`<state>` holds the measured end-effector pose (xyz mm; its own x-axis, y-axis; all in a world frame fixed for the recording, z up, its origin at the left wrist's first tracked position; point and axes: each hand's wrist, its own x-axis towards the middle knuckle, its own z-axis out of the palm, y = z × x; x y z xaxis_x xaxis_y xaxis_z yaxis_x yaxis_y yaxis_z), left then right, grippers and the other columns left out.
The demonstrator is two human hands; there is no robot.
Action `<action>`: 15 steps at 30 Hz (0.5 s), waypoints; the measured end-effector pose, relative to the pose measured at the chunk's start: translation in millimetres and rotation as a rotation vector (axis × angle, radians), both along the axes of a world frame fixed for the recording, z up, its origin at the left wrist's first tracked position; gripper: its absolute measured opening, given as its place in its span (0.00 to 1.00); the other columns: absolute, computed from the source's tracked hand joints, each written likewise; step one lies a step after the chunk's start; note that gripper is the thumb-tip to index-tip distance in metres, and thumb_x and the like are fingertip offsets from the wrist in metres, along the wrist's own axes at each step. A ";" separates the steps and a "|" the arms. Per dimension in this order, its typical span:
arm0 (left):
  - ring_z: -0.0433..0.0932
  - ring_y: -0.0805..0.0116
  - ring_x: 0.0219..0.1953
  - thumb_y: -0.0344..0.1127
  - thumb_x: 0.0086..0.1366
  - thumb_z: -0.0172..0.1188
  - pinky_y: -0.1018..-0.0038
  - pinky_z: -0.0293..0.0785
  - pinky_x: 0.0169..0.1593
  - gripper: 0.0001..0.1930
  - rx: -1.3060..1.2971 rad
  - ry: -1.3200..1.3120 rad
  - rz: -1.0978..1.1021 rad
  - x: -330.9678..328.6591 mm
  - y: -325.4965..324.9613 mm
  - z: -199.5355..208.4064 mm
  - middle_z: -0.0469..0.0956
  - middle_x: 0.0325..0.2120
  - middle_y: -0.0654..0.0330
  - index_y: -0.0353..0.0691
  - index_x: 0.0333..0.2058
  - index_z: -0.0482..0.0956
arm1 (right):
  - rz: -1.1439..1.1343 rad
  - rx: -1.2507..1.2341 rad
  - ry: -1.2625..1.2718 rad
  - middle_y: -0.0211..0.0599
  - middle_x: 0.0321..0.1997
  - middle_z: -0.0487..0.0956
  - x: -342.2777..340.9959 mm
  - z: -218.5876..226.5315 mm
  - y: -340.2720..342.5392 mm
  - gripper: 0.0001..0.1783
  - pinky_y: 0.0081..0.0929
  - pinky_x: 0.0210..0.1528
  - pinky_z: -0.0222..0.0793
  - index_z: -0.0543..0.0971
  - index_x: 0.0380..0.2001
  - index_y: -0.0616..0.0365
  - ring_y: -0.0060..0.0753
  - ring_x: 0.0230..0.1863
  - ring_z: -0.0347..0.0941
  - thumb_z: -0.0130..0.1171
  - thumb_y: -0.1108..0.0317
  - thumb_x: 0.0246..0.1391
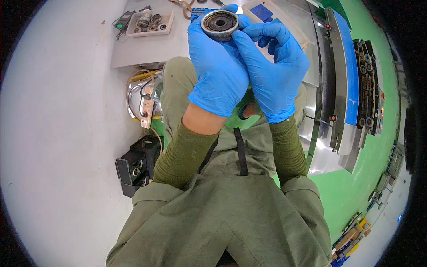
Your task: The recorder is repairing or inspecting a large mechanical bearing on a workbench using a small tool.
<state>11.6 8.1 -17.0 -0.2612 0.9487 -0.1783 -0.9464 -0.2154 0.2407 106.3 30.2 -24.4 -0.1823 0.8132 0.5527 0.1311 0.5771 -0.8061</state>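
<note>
Left of the grip, well apart: a shallow translucent plastic tray (149, 34) of round grey metal parts (144, 20) on a pale worktop (133, 53). Left hand (218, 73), blue-gloved, closed around a round silver-rimmed metal part with a dark ringed centre (219, 26), face up above the palm. Right hand (275, 66), same glove, bent fingers, thumb by the part's near right edge; can't tell whether it pinches. Beyond the right hand, a clear plastic bin (297, 18), partly hidden. Risks, my judgement: smooth glove against smooth rim could slip if the left hold slackens; tilting might shed any loose inner pieces; hard thumb pressure could twist it.
</note>
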 end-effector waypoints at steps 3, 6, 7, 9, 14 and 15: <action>0.75 0.57 0.47 0.46 0.69 0.34 0.62 0.69 0.59 0.24 0.210 0.011 -0.102 -19.3 2.6 -35.5 0.77 0.43 0.50 0.34 0.49 0.73 | -0.006 0.047 -0.030 0.30 0.31 0.80 -3.9 3.1 -1.2 0.08 0.20 0.38 0.70 0.79 0.29 0.57 0.20 0.31 0.73 0.69 0.72 0.46; 0.75 0.56 0.48 0.46 0.69 0.35 0.62 0.69 0.60 0.24 0.336 -0.084 -0.128 -20.4 4.2 -41.3 0.77 0.44 0.50 0.35 0.48 0.74 | 0.070 0.034 -0.013 0.29 0.30 0.79 -5.9 5.3 1.4 0.08 0.20 0.36 0.69 0.79 0.30 0.57 0.19 0.31 0.72 0.69 0.73 0.46; 0.75 0.56 0.48 0.46 0.69 0.35 0.62 0.69 0.60 0.24 0.336 -0.088 -0.129 -15.3 5.8 -33.6 0.77 0.44 0.50 0.35 0.48 0.74 | 0.069 0.033 -0.017 0.29 0.30 0.79 -3.9 3.7 2.5 0.08 0.20 0.36 0.69 0.79 0.30 0.57 0.19 0.31 0.72 0.69 0.73 0.46; 0.72 0.62 0.27 0.49 0.67 0.38 0.66 0.72 0.38 0.22 -0.131 0.032 0.073 -8.2 6.4 -4.9 0.76 0.24 0.55 0.37 0.37 0.74 | 0.056 0.002 -0.080 0.27 0.28 0.78 -2.0 1.4 5.4 0.08 0.21 0.35 0.68 0.79 0.31 0.56 0.19 0.30 0.71 0.67 0.72 0.46; 0.67 0.64 0.30 0.42 0.66 0.39 0.68 0.65 0.40 0.18 0.139 -0.049 0.032 -39.2 16.2 -51.9 0.71 0.25 0.55 0.34 0.37 0.73 | -0.217 -0.116 -0.241 0.32 0.28 0.78 26.9 -69.8 48.9 0.06 0.24 0.33 0.67 0.80 0.32 0.55 0.24 0.29 0.72 0.64 0.71 0.49; 0.63 0.65 0.27 0.41 0.65 0.40 0.70 0.61 0.36 0.16 0.016 -0.091 0.077 -39.5 19.3 -53.9 0.68 0.22 0.56 0.34 0.35 0.72 | -0.207 -0.116 -0.352 0.34 0.30 0.78 40.8 -106.3 63.7 0.07 0.28 0.34 0.68 0.80 0.34 0.55 0.29 0.31 0.73 0.63 0.70 0.50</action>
